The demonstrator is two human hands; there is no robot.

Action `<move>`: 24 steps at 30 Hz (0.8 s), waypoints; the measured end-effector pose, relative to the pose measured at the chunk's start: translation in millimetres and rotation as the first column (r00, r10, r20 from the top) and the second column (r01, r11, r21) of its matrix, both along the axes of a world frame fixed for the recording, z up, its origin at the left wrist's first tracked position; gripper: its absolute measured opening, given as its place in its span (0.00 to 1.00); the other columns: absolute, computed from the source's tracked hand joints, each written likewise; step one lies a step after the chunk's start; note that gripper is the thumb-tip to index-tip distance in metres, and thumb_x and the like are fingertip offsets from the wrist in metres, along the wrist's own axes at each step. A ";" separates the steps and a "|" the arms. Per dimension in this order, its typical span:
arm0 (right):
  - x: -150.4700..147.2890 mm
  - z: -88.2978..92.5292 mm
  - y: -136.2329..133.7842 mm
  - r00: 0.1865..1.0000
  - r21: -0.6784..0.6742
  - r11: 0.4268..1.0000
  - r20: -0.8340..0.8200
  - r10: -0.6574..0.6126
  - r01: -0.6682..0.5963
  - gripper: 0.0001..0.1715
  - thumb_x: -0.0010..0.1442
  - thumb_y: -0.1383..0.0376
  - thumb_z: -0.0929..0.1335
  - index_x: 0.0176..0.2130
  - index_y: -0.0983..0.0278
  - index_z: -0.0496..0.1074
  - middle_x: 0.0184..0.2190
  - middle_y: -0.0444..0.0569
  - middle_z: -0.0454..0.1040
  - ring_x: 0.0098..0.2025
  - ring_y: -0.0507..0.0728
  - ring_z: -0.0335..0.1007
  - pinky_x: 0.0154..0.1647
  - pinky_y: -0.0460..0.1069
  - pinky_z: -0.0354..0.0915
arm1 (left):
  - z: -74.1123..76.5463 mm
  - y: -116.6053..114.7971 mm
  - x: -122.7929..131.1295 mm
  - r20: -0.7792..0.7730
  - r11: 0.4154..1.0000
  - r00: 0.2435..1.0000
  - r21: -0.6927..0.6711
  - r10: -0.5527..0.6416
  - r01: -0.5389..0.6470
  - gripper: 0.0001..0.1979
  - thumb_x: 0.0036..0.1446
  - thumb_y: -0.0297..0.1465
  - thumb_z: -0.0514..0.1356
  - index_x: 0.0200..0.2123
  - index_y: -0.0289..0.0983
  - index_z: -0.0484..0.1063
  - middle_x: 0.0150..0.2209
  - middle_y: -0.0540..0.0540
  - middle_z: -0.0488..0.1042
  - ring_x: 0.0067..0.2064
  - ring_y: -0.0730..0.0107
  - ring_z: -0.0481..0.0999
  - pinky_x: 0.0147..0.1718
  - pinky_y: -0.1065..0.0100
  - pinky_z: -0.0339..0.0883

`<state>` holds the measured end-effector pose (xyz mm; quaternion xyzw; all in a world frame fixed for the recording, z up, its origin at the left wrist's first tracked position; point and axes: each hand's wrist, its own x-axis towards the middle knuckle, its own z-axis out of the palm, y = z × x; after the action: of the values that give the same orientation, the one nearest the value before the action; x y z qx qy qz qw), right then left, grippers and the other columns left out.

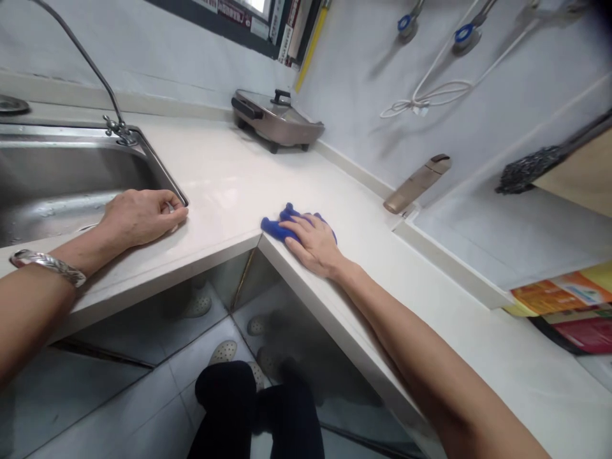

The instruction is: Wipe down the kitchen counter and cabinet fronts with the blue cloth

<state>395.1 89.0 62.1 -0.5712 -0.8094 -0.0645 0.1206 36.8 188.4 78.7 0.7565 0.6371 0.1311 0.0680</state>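
My right hand (313, 245) lies on a blue cloth (277, 227) near the inner corner of the white L-shaped countertop (224, 178), fingers stretched over it and pressing it down. My left hand (141, 217) rests on the counter edge beside the steel sink (57, 185), its fingers curled in loosely with nothing visible in them. A silver bracelet (48, 264) sits on my left wrist.
A tall tap (112, 115) rises at the sink's back corner. An electric pan with a lid (277, 118) stands at the far corner. A brown bottle (415, 185) lies by the right wall. Colourful packets (564, 306) sit at right. Cables and a brush hang on the wall.
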 end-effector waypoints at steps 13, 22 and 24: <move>93.3 -8.0 -231.1 0.987 0.037 0.998 -0.151 0.055 -0.050 0.18 0.73 0.57 0.63 0.60 0.52 0.70 0.64 0.47 0.72 0.70 0.66 0.59 0.67 0.67 0.59 | 7.5 -13.1 2.0 0.025 1.000 1.000 -0.013 0.011 -0.010 0.24 0.61 0.50 0.50 0.45 0.42 0.78 0.37 0.46 0.77 0.37 0.60 0.70 0.40 0.63 0.61; 137.9 -23.2 -286.2 0.981 0.173 0.968 -0.106 -0.163 0.179 0.13 0.70 0.59 0.63 0.51 0.56 0.72 0.55 0.51 0.76 0.60 0.67 0.70 0.56 0.64 0.66 | 9.3 -15.8 10.5 -0.062 0.997 0.995 0.001 0.073 -0.073 0.28 0.59 0.53 0.46 0.47 0.44 0.76 0.39 0.43 0.76 0.40 0.51 0.73 0.47 0.54 0.67; 140.9 -24.9 -279.4 0.967 0.190 0.949 -0.072 -0.243 0.252 0.14 0.71 0.58 0.62 0.52 0.56 0.72 0.54 0.52 0.77 0.59 0.68 0.70 0.55 0.65 0.66 | 9.7 -13.6 11.9 -0.094 0.996 0.992 -0.006 0.086 -0.087 0.30 0.59 0.54 0.45 0.47 0.44 0.76 0.38 0.42 0.76 0.41 0.49 0.73 0.47 0.51 0.69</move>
<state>536.0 -190.4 37.2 -0.6547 -0.7178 -0.1456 0.1868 48.6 174.7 88.5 0.7331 0.6725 0.0951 0.0359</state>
